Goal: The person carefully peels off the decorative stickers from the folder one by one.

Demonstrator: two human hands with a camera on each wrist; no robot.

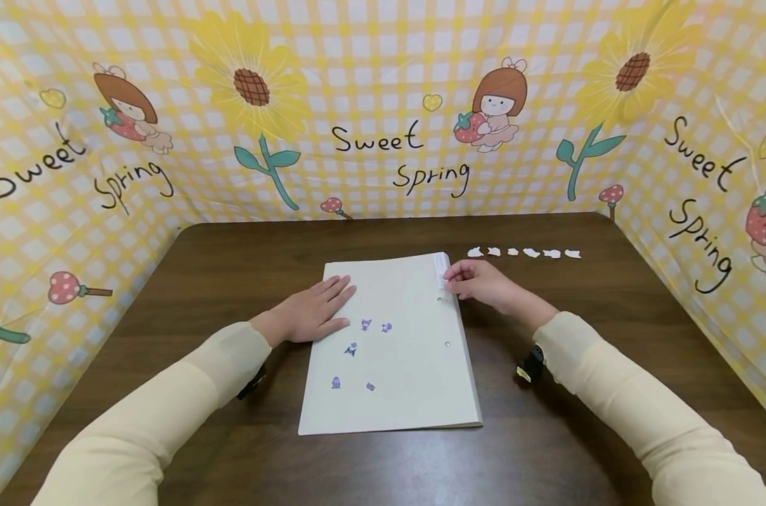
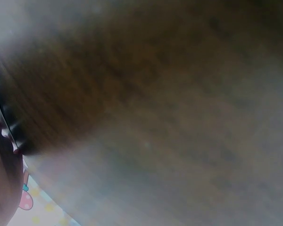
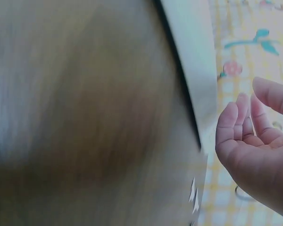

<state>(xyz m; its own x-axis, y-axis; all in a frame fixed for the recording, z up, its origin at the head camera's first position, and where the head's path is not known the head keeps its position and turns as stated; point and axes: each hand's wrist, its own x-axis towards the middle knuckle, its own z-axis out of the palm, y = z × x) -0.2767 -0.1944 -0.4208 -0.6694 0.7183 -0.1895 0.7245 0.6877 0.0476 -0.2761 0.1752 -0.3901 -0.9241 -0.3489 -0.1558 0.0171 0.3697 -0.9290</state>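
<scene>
A cream paper folder [image 1: 396,295] lies in front of me in the head view, with several small purple stickers [image 1: 366,325] on its left half. My left hand [image 1: 316,309] rests flat on its upper left edge, fingers spread. At its upper right edge my right hand [image 1: 481,282] has its fingertips over a white label strip [image 1: 440,270]. In the right wrist view, the fingers of that hand [image 3: 254,127] are loosely bent, thumb close to the forefinger, nothing showing between them. Only a sliver of my left hand [image 2: 4,188] enters the left wrist view.
Several torn white paper scraps [image 1: 530,252] lie in a row on the dark wooden table [image 1: 547,436], beyond my right hand. Two small round spots [image 1: 448,344] mark the folder's right side. A yellow checked cloth [image 1: 370,105] stands behind and along both sides.
</scene>
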